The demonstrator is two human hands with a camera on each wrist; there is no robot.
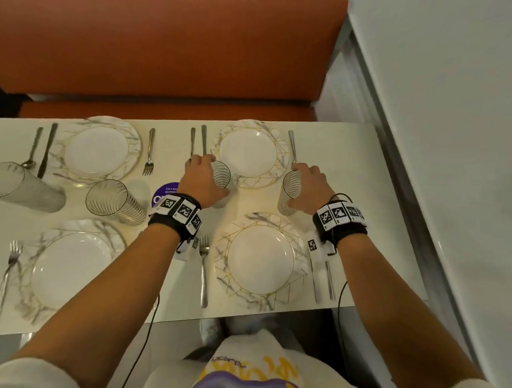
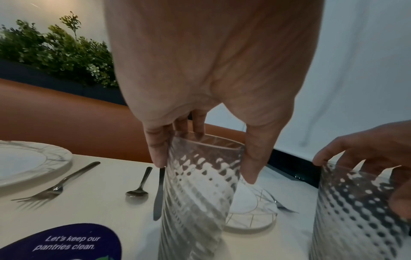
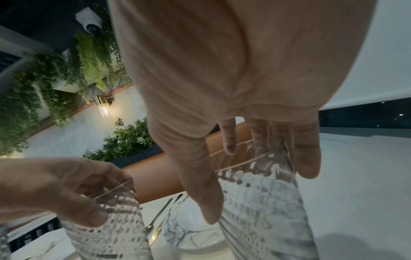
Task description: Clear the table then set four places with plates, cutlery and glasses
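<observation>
Glasses stand upright beside the far right plate — my left hand grips one, my right hand the other, fingers wrapping the rims.

The glass under the left hand's fingers was clear and ribbed, as was the glass in the right hand. Beyond both hands a glossy plate showed grey marbling and thin gold lines, flanked by shiny metal cutlery. The table looked smooth and matt, the bench past it like smooth orange leather.
</observation>
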